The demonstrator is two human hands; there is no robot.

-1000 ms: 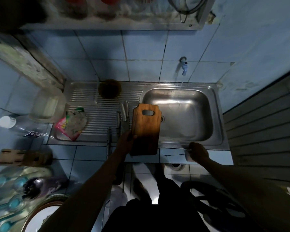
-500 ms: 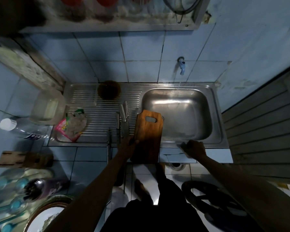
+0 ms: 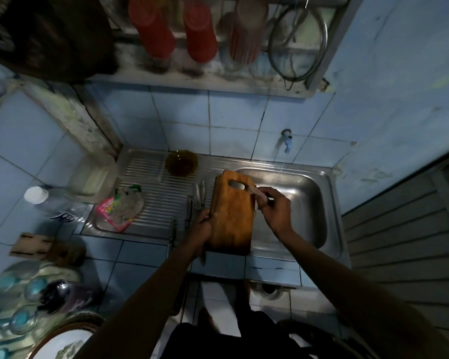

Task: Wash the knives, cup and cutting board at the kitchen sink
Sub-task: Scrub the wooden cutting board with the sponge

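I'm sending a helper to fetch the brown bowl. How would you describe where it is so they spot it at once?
Start at the steel sink and look left to its ribbed draining board. The brown bowl sits at the back edge by the tiled wall, the only round, amber, see-through thing there.

Pale blue tiles [image 3: 233, 117] covered the wall and the counter, and the room was dim. A grimy shelf [image 3: 192, 76] above carried two red tumblers [image 3: 176, 27] and a wire hoop. To the right stood grey slatted boards [image 3: 405, 229], and a blue tap [image 3: 287, 143] jutted from the wall.
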